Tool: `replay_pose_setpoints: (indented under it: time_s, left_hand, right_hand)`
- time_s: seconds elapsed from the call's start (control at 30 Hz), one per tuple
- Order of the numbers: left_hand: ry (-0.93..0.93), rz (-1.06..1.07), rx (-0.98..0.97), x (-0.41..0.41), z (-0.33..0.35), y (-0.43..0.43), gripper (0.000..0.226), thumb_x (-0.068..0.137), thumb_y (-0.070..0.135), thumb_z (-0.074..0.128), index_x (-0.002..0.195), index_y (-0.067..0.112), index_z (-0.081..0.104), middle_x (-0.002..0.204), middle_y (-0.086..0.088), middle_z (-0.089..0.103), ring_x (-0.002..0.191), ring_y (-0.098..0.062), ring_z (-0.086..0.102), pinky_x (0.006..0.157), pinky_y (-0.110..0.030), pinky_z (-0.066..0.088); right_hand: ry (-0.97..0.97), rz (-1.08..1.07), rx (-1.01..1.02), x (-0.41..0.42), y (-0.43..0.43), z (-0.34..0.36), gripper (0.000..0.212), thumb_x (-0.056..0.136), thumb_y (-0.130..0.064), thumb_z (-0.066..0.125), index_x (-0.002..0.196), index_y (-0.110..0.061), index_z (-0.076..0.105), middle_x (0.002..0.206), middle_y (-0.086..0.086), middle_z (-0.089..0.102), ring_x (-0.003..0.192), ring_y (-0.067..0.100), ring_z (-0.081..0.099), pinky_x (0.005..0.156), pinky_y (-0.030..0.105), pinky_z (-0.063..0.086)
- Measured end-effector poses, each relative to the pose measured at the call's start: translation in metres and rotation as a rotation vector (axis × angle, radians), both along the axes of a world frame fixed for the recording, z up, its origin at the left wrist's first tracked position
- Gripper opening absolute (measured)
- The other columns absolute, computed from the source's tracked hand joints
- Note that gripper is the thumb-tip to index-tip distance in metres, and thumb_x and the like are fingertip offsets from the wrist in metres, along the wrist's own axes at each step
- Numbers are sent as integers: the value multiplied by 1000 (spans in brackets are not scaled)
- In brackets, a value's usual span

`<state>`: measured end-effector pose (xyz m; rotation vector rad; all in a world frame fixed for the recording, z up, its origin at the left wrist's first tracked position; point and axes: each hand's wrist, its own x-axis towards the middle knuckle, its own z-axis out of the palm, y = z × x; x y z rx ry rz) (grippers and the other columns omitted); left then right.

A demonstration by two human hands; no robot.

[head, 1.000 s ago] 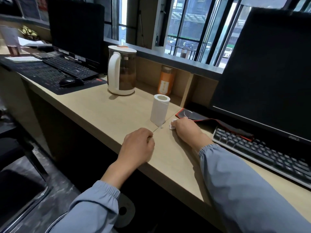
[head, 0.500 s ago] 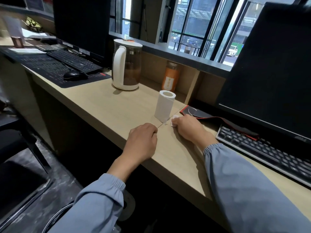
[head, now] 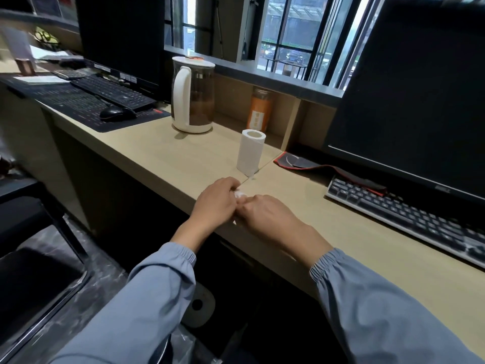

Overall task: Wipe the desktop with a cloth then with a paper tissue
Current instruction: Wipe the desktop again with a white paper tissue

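A small crumpled white paper tissue (head: 239,194) shows between my two hands at the front edge of the light wooden desktop (head: 162,158). My left hand (head: 217,200) is closed with its fingertips on the tissue. My right hand (head: 265,214) is closed beside it, fingers touching the same tissue; most of the tissue is hidden by the fingers. A white paper roll (head: 250,152) stands upright on the desktop just beyond the hands. No cloth is in view.
A white-handled glass kettle (head: 193,101) and an orange bottle (head: 259,109) stand behind the roll. A black keyboard (head: 409,214), red-edged mat (head: 301,162) and dark monitor (head: 420,88) sit right. Another keyboard (head: 112,91), mouse (head: 115,112) and monitor sit left. A black chair (head: 31,271) stands below left.
My right hand has drawn back from beside the roll to the desk's front edge with the tissue. My left hand has come to meet it, and both now hold the tissue.
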<state>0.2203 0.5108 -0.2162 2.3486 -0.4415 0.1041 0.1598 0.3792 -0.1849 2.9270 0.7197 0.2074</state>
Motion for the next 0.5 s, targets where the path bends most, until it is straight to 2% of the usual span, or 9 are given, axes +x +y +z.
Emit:
replay_pose_setpoints:
  time_s: [0.07, 0.17, 0.23, 0.27, 0.33, 0.5]
  left_hand:
    - [35, -1, -20, 3, 1, 2, 37, 101, 13, 41, 129, 18, 64, 133, -4, 67, 126, -26, 58, 105, -40, 44]
    - [48, -8, -18, 4, 1, 3, 37, 101, 15, 40, 127, 19, 65, 132, -1, 68, 125, -23, 59, 104, -41, 46]
    - [15, -28, 18, 1, -1, 0, 35, 103, 19, 41, 130, 17, 64, 135, -3, 65, 126, -24, 58, 106, -41, 45]
    - [-11, -37, 29, -2, -2, -2, 35, 104, 21, 43, 131, 16, 63, 136, -4, 64, 127, -25, 58, 107, -42, 44]
    - [-75, -56, 52, -6, -2, -9, 34, 105, 23, 46, 133, 14, 63, 136, -6, 63, 126, -27, 58, 108, -44, 43]
    - [-207, -85, 77, -15, 1, -33, 30, 103, 22, 52, 127, 14, 67, 129, -5, 67, 120, -26, 60, 106, -45, 44]
  right_hand:
    - [21, 56, -19, -11, 0, -2, 24, 98, -14, 48, 112, -11, 68, 113, 15, 63, 92, 37, 63, 63, 39, 32]
    - [31, 113, 30, -31, -9, -8, 25, 97, -13, 47, 114, -15, 65, 118, 7, 62, 91, 34, 64, 62, 40, 42]
    - [42, 76, 76, -43, -19, -10, 33, 98, -12, 46, 127, -17, 62, 134, 1, 59, 104, 32, 64, 69, 40, 50]
    - [43, 43, 93, -47, -25, -9, 36, 100, -12, 46, 132, -17, 61, 142, 0, 56, 116, 29, 62, 77, 41, 52]
    - [48, -52, 95, -50, -39, -2, 35, 102, -16, 44, 132, -19, 61, 150, -2, 50, 127, 23, 55, 89, 38, 50]
    - [29, -259, 28, -40, -73, 12, 28, 103, -21, 41, 120, -25, 63, 143, 4, 55, 105, 30, 63, 80, 34, 46]
